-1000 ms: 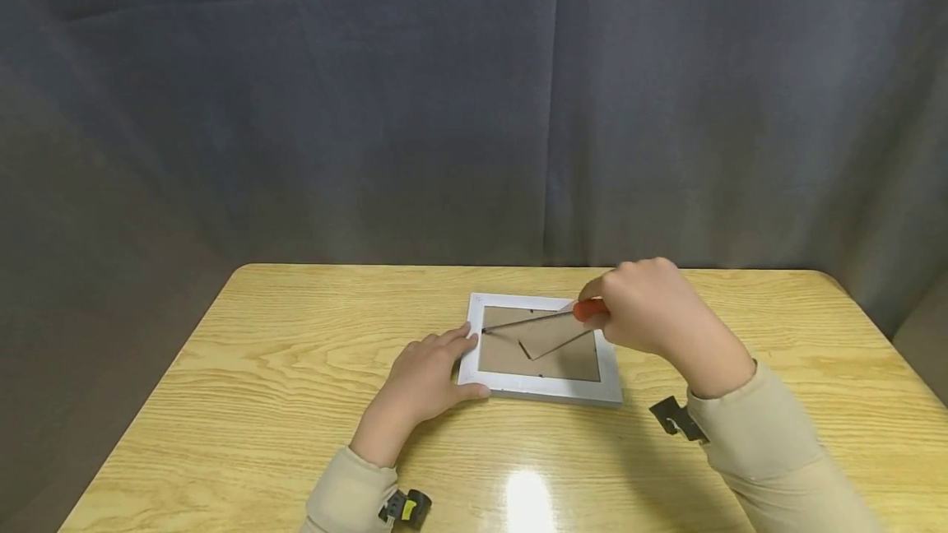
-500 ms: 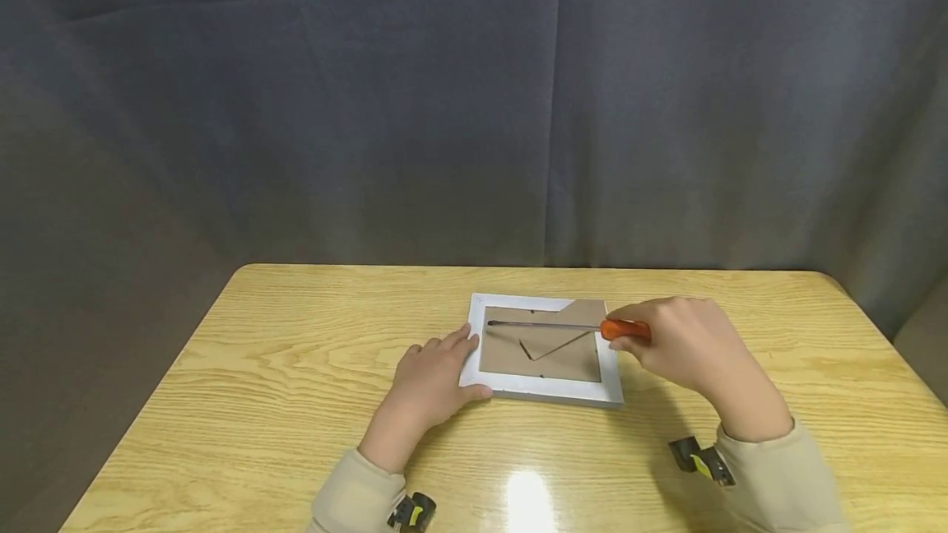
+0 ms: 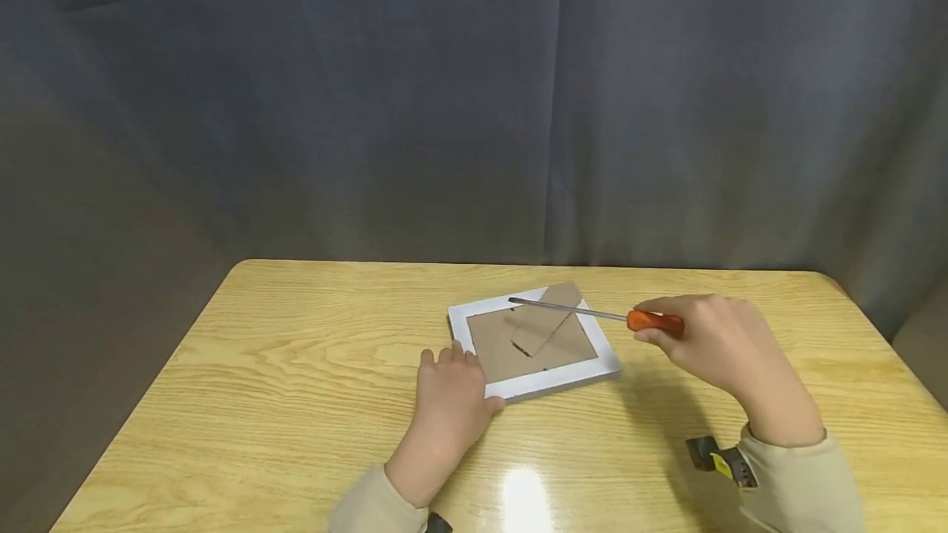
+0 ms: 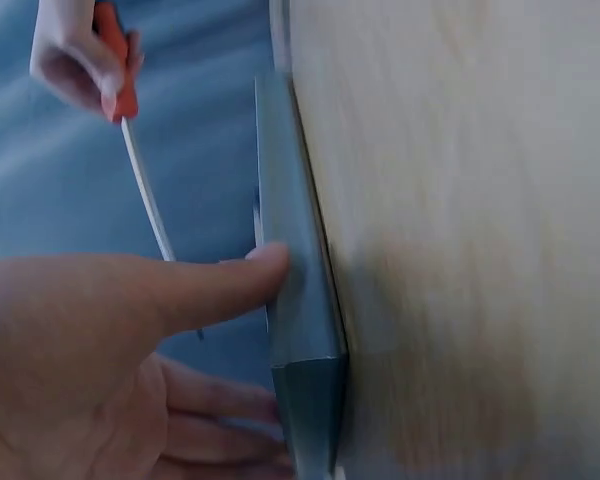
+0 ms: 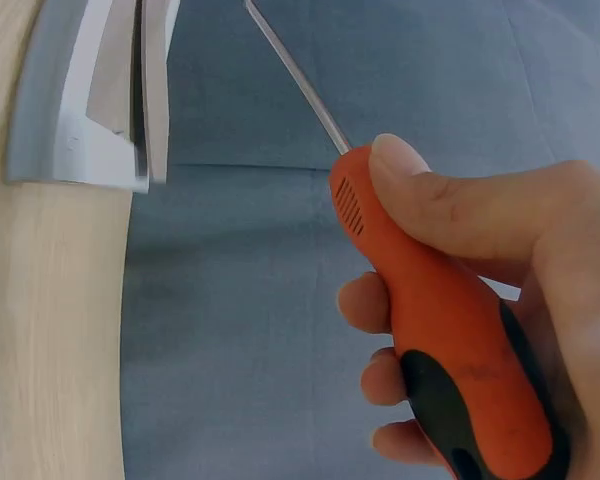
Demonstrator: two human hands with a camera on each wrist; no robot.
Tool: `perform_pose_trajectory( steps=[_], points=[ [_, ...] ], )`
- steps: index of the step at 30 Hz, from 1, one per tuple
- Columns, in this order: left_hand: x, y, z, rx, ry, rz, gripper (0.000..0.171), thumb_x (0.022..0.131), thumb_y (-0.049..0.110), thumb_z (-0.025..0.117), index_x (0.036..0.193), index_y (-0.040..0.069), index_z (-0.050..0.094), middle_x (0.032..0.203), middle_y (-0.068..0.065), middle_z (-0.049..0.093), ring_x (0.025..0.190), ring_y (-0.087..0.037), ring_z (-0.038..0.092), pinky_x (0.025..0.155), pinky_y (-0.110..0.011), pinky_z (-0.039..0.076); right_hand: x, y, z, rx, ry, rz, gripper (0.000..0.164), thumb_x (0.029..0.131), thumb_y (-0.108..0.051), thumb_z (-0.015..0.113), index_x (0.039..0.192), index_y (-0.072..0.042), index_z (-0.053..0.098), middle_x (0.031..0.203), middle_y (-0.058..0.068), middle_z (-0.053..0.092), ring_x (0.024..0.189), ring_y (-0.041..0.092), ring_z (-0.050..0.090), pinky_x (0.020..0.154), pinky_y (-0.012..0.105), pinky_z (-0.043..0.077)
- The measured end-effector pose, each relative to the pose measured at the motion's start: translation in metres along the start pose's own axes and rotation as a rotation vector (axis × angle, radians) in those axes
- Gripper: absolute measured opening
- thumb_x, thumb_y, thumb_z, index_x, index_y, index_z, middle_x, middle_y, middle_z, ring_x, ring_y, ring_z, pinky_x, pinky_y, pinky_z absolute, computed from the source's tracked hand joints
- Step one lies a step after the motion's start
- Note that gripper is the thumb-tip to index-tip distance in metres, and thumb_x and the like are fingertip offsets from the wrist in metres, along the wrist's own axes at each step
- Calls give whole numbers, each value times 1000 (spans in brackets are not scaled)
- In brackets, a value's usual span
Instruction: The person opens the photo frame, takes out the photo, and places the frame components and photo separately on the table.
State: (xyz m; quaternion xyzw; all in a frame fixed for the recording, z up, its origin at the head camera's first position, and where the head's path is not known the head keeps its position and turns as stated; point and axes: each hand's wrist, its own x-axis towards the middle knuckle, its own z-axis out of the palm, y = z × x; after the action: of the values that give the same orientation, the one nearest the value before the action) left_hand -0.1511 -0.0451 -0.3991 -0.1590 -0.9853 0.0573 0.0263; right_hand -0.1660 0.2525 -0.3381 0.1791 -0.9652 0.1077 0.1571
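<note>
A white-backed picture frame [image 3: 548, 379] lies face down on the table, with a brown backing board [image 3: 498, 345] and a brown stand flap [image 3: 566, 294] reaching past its far edge. My left hand [image 3: 450, 401] grips the near left corner, the thumb against the near side. In the left wrist view that thumb presses the frame's grey side [image 4: 305, 270]. My right hand [image 3: 729, 352] holds a screwdriver [image 5: 450, 350] by its orange and black handle. The shaft points left above the frame; its tip appears apart from the board.
A light wooden table [image 3: 296, 368] carries the frame. A dark grey curtain [image 3: 415, 122] hangs behind the table's far edge. Bright glare [image 3: 526, 500] shows near the front. Wrist straps with small black devices [image 3: 722, 463] sit at the sleeves.
The screwdriver has lifted from the frame's left side and moved right with my right hand. My left hand has turned the frame counter-clockwise, shifting its grip to the near left corner.
</note>
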Motion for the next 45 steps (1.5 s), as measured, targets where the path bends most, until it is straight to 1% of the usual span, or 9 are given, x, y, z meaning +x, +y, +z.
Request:
perform_pose_trajectory(
  steps=[5, 11, 16, 20, 25, 28, 33, 38, 45],
  points=[
    [-6, 15, 0, 145, 94, -40, 69, 75, 72, 67, 76, 4, 71, 78, -8, 70, 81, -20, 65, 87, -42, 48, -2, 1, -3, -5, 7, 20, 29, 80, -29, 82, 107, -18, 78, 83, 2, 73, 54, 10, 44, 48, 31, 35],
    [-10, 18, -5, 133, 120, -40, 67, 83, 70, 60, 62, 6, 66, 71, -9, 71, 78, -23, 68, 83, -41, 50, -3, -1, -3, -19, 19, 7, 28, 79, -30, 82, 105, -19, 79, 82, 1, 73, 53, 9, 44, 47, 30, 35],
    [-8, 8, -10, -16, 150, -27, 55, 89, 55, 65, 72, 4, 73, 77, -13, 72, 86, -29, 70, 84, -45, 51, -3, -1, -2, -19, 20, -2, 26, 80, -29, 82, 103, -21, 78, 78, -2, 70, 52, 9, 40, 47, 29, 33],
    [-2, -7, -7, -155, 169, 12, 48, 87, 46, 72, 97, -1, 74, 93, -15, 71, 94, -31, 67, 87, -47, 51, -3, -1, -2, -11, 5, 2, 26, 81, -31, 82, 105, -21, 78, 76, -3, 69, 52, 9, 38, 46, 30, 31],
    [4, -31, 4, -346, 5, 84, 69, 86, 42, 74, 137, -1, 55, 136, -18, 53, 127, -34, 49, 102, -49, 41, -3, -1, -1, -19, 12, 1, 26, 80, -32, 82, 104, -21, 78, 74, -5, 68, 52, 9, 37, 46, 30, 31],
    [6, -43, 11, -421, -44, 99, 81, 83, 38, 77, 148, 3, 43, 153, -19, 38, 138, -37, 39, 109, -53, 35, -4, -1, -1, -25, 18, 2, 25, 80, -31, 83, 103, -22, 78, 71, -7, 65, 51, 9, 37, 46, 30, 31],
    [10, -54, 18, -451, -44, 97, 84, 80, 33, 78, 151, 10, 40, 156, -16, 35, 139, -37, 38, 111, -54, 33, -3, -2, 0, -25, 14, 0, 24, 80, -32, 82, 103, -23, 78, 66, -10, 61, 51, 9, 36, 46, 30, 30],
    [12, -54, 19, -470, -35, 86, 80, 82, 34, 77, 148, 3, 44, 152, -23, 38, 138, -39, 39, 111, -55, 33, -3, -3, 1, -27, 20, -8, 23, 79, -32, 83, 101, -24, 78, 62, -13, 54, 52, 9, 37, 47, 29, 30],
    [11, -47, 18, -326, 3, 55, 82, 79, 44, 76, 139, -6, 51, 138, -27, 52, 126, -39, 49, 100, -51, 45, -3, -3, 2, -27, 10, -2, 25, 80, -33, 82, 102, -24, 78, 63, -12, 56, 52, 9, 37, 46, 30, 30]
  ],
)
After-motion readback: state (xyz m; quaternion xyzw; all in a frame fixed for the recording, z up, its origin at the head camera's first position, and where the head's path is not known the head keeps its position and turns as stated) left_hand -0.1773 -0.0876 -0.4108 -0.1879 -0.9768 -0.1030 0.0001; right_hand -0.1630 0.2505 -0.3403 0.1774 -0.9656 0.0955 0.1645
